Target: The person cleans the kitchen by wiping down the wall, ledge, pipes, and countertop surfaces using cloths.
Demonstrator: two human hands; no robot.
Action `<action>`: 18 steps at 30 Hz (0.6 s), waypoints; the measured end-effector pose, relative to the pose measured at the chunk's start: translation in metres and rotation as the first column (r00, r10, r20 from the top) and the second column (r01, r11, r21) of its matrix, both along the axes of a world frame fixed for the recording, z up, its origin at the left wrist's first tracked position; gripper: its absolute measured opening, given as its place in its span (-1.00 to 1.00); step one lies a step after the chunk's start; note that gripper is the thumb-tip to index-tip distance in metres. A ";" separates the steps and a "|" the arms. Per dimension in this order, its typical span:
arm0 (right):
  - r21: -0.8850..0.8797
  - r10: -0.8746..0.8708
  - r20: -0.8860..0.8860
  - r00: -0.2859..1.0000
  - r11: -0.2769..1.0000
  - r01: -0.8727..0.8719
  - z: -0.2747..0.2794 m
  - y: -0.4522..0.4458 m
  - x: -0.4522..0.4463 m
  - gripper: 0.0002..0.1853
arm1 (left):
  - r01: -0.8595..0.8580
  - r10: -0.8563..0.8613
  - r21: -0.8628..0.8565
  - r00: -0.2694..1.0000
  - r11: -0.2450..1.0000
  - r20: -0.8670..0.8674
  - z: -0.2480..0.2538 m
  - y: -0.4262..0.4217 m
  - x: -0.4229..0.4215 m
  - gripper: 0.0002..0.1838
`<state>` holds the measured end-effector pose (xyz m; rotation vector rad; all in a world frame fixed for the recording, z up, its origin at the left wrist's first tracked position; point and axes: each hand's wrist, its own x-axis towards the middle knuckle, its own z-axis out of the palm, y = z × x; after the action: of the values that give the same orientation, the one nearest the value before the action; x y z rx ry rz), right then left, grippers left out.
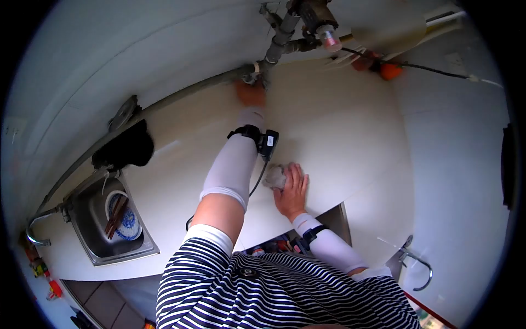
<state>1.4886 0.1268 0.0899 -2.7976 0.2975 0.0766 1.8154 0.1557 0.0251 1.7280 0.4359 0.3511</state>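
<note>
My left hand (252, 94) reaches to the back of the pale countertop (339, 126), just below the grey pipe (219, 80). Its fingers are blurred, and a small greyish shape by them is too unclear to name. Nearer to me, my right hand (293, 192) lies palm down on the counter with its fingers stretched out. A crumpled light grey cloth (275, 176) lies against its thumb and index finger; whether the hand grips it is not clear. Both forearms wear white sleeves with black straps, and a small black device sits on the left one.
At the left, a steel sink (94, 230) holds a blue-and-white bowl (131, 226) with brown sticks across it. A black item (129, 145) lies behind it. A meter with piping (318, 19) hangs above the counter's back. An orange object (390, 70) and a tap (424, 274) are on the right.
</note>
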 end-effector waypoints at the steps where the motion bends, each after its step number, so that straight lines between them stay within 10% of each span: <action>1: 0.005 0.002 0.002 1.000 1.000 -0.002 0.000 0.000 0.001 -0.22 | 0.026 -0.033 0.074 0.995 0.997 0.098 -0.007 -0.010 0.004 -0.44; 11: -0.034 0.011 -0.021 1.000 0.999 -0.012 -0.005 -0.002 0.001 -0.19 | 0.240 -0.248 0.348 0.968 0.906 -0.023 0.013 -0.034 -0.013 -0.42; 18: -0.025 0.027 0.004 1.000 0.999 -0.027 0.000 -0.001 0.002 -0.21 | 0.599 -0.672 0.565 0.733 0.567 -0.103 0.030 -0.044 0.004 -0.36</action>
<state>1.4906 0.1260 0.0894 -2.8268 0.2609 0.0737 1.8191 0.1115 0.0552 2.2950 -0.4734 0.0388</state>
